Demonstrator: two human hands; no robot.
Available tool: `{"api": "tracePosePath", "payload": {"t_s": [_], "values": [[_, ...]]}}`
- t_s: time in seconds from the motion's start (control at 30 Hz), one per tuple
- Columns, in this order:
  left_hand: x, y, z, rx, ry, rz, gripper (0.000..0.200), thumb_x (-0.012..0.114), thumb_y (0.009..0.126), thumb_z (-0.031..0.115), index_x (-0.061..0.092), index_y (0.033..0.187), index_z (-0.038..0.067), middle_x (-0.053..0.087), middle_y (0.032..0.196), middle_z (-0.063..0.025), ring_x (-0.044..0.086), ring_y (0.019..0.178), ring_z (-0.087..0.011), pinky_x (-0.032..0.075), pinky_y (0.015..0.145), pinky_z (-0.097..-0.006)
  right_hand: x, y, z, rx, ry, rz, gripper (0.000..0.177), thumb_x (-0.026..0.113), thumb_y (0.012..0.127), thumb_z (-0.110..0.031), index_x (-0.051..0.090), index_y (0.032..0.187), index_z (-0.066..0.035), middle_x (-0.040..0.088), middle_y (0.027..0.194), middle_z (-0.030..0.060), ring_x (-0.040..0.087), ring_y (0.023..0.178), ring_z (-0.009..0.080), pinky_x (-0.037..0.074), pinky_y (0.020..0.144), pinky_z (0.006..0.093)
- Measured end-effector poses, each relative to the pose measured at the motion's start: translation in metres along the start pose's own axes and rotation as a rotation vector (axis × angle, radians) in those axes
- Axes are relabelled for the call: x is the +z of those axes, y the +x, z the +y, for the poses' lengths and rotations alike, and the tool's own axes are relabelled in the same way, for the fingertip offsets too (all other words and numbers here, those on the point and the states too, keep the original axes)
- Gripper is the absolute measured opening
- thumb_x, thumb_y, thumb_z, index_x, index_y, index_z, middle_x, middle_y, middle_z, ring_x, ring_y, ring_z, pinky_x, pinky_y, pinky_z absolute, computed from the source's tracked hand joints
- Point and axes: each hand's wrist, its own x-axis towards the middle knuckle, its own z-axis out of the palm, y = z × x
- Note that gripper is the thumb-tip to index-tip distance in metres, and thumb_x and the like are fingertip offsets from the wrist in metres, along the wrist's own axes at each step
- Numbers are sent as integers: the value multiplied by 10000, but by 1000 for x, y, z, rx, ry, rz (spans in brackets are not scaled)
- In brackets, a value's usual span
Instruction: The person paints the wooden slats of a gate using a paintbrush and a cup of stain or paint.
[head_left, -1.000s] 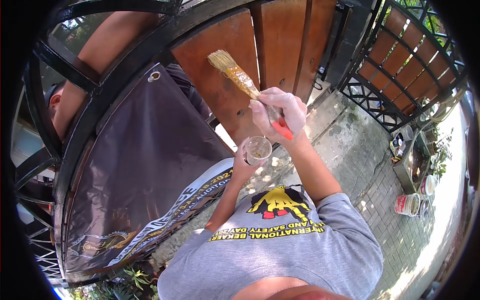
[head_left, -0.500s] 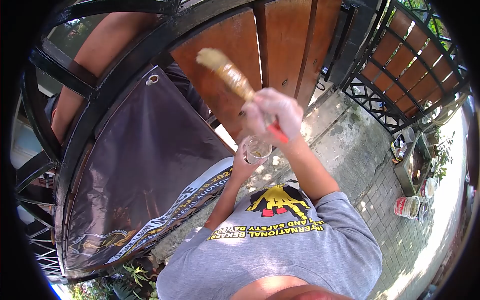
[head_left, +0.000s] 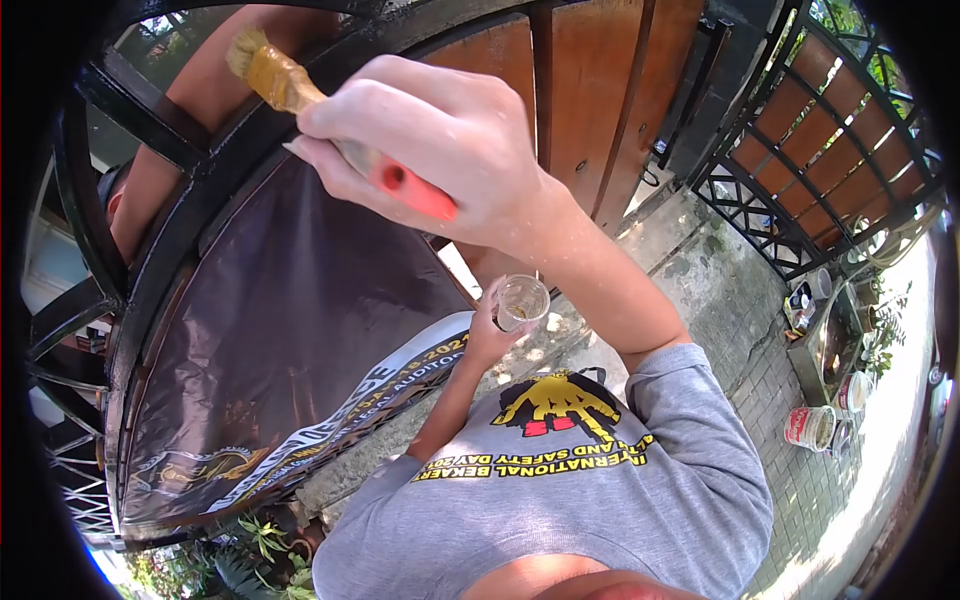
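Right fingers (head_left: pixel 352 108) grip brush (head_left: pixel 275 78) near frame edge (head_left: pixel 200 190) | left fingers (head_left: pixel 489 308) hold cup (head_left: pixel 523 303) | hands apart

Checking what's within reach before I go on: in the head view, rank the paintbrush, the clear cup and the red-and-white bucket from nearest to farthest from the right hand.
From the right hand:
1. Paintbrush: held in it.
2. Clear cup: in the left hand, lower in the view.
3. Red-and-white bucket: on the paving, off to the right.

head | above the shirt (head_left: pixel 560 505) | forward and down | close, wide view
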Motion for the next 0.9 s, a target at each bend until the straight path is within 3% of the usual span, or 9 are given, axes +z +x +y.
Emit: {"api": "tracePosePath", "payload": {"t_s": [0.13, 0.2, 0.27, 0.37, 0.47, 0.67, 0.77, 0.83, 0.9], "values": [[-1, -1, 8, -16, 7, 2, 1047, 937, 743, 223, 307, 1553, 14, 524, 1480, -190, 516, 1383, -286, 401, 1157, -412, -2, -1, 2, -28, -49, -141, 190, 765, 796, -25, 612, 872, -107, 627, 780, 38, 640, 612, 214, 513, 515, 308], [-6, 1, 7, 17, 108, 8, 1042, 938, 745, 222, 310, 1553, 22, 527, 1476, -190, 520, 1380, -282, 406, 1153, -408, -20, -9, -18, -28, -23, 4, 194, 775, 799, -3, 617, 872, -88, 651, 783, 57, 653, 606, 199, 527, 513, 286], [-5, 1, -13, 88, 236, 21, 1034, 938, 747, 218, 315, 1551, 31, 534, 1468, -190, 527, 1373, -278, 414, 1148, -402, -49, -28, -35, -12, -25, 64, 221, 762, 851, 25, 607, 998, -29, 677, 786, 103, 668, 614, 182, 541, 507, 286], [-3, -2, 10, -32, 86, 41, 1027, 938, 750, 212, 318, 1551, 37, 544, 1456, -192, 537, 1364, -276, 422, 1140, -396, -85, -76, -33, 34, -244, 79, 218, 684, 946, 39, 523, 1093, 48, 686, 756, 180, 687, 608, 182, 543, 494, 287], [2, 1, 3, -18, 2, 11, 1016, 936, 752, 212, 324, 1541, 27, 551, 1443, -189, 544, 1354, -274, 427, 1136, -396, -93, -130, -29, 386, -204, 113, 210, 695, 953, -4, 507, 1043, 27, 696, 762, 177, 694, 603, 178, 548, 496, 291], [22, 4, 17, -2, 60, -60, 1033, 935, 748, 219, 303, 1537, 7, 537, 1428, -188, 511, 1385, -277, 390, 1171, -406, -74, -132, -21, 59, -155, -128, 365, 856, 783, 31, 612, 1051, -11, 744, 861, 173, 756, 694, 225, 596, 567, 289], [34, 4, 4, -19, -58, -78, 1044, 938, 743, 219, 295, 1533, -8, 520, 1440, -199, 494, 1401, -284, 371, 1187, -412, -74, -139, 11, 167, -159, 194, 288, 850, 774, 50, 661, 990, 27, 712, 764, 113, 676, 576, 187, 552, 526, 262], [39, -2, 3, -28, -65, -51, 994, 925, 745, 169, 327, 1521, 1, 542, 1431, -173, 528, 1357, -262, 406, 1150, -397, -79, -132, 20, 233, -223, 249, 237, 833, 795, 58, 657, 950, 28, 721, 764, 124, 692, 587, 181, 555, 528, 246], [41, -7, -4, -33, -42, -39, 991, 925, 746, 161, 331, 1524, 5, 530, 1445, -168, 526, 1359, -260, 404, 1152, -392, -66, -126, 9, 92, -227, 253, 245, 847, 782, 44, 658, 935, 13, 712, 750, 116, 698, 608, 187, 554, 524, 250]]}}
